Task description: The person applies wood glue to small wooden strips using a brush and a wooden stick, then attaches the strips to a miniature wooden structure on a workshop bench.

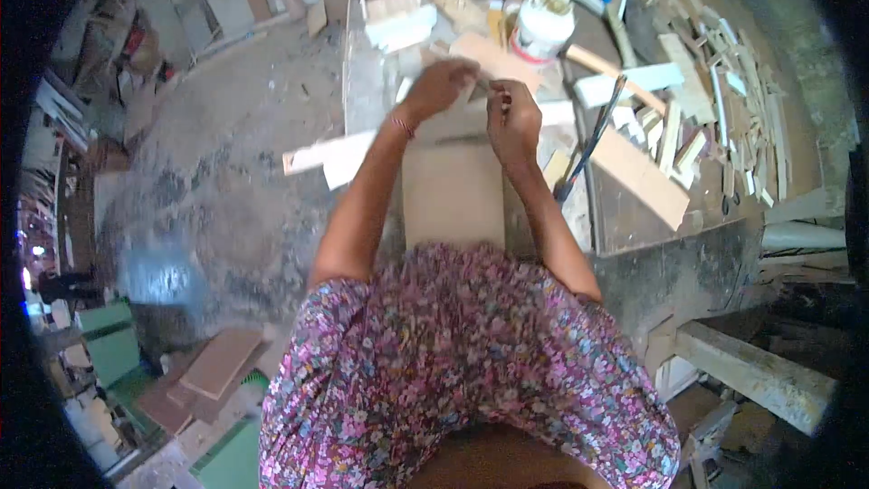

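- while both arms reach forward over the workbench, the left hand and the right hand meet just above the far edge of a flat brown board that lies squarely in front of the person.
- the left hand's fingers are curled together, seemingly pinching something small near the right hand; what it pinches is too small to make out.
- the right hand's fingers are closed around a thin object held upright, its tip pointing toward the left hand; likely held so for fine control, though i cannot tell what it is.
- the board sits close to the body and flat, probably so both hands can work over it without stretching.
- a white tub stands just beyond the hands, near enough to reach.
- a dark-handled long tool lies slanted to the right of the right hand, apart from it.
- many pale wood offcuts are scattered across the right side of the bench, well apart from the hands.
- a pale strip juts out over the bench's left edge, above the dusty floor.
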